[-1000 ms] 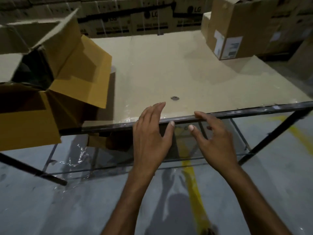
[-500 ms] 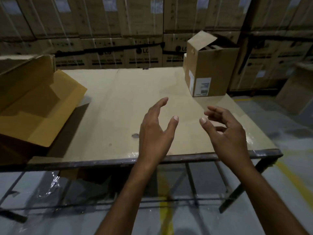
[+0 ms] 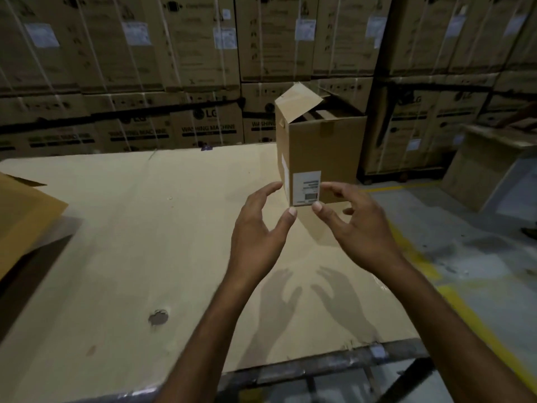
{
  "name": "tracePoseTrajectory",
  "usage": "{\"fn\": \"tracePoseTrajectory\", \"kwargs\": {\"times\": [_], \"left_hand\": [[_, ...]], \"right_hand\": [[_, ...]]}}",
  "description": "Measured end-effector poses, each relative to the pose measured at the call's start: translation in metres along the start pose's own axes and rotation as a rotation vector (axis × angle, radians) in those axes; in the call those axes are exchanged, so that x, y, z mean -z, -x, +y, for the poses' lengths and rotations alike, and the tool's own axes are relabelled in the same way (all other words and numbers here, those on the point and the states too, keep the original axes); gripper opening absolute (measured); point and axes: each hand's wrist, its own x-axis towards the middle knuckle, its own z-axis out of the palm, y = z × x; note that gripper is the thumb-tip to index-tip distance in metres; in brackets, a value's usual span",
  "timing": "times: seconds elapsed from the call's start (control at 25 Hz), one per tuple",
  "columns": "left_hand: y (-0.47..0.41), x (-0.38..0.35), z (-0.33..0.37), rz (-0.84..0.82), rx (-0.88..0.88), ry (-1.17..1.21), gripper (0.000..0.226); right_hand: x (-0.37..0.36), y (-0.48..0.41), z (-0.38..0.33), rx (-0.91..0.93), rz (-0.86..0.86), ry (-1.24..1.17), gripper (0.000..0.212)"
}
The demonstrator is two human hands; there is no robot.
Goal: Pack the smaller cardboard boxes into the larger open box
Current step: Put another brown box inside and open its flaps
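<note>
1. My left grip (image 3: 258,234) hangs above the surface (image 3: 130,242), fingers spread wide and lightly curved, holding nothing.
2. My right grip (image 3: 357,228) is just beside it, thumb tips near each other. It is also wide and holds nothing.
3. The labelled box (image 3: 322,152) stands upright at the far right of the surface with one top flap raised. Both grips sit in front of its lower corner, clasping no part of it.
4. A brown cardboard flap (image 3: 26,216) juts in at the left edge, well apart from the box.
5. Stacked cartons (image 3: 203,53) fill the wall behind.
</note>
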Motion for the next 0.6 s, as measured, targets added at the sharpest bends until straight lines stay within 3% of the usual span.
{"fn": "tracePoseTrajectory", "kwargs": {"times": [0.28,0.6], "left_hand": [[-0.121,-0.063,-0.012,-0.031,0.038,-0.016,0.055],[-0.307,-0.149,-0.039,0.006,0.017,-0.336,0.081]], "right_hand": [[-0.001,-0.159,0.079,0.093,0.023,0.094,0.055],[-0.02,-0.351,0.178,0.167,0.065,0.457,0.09]]}}
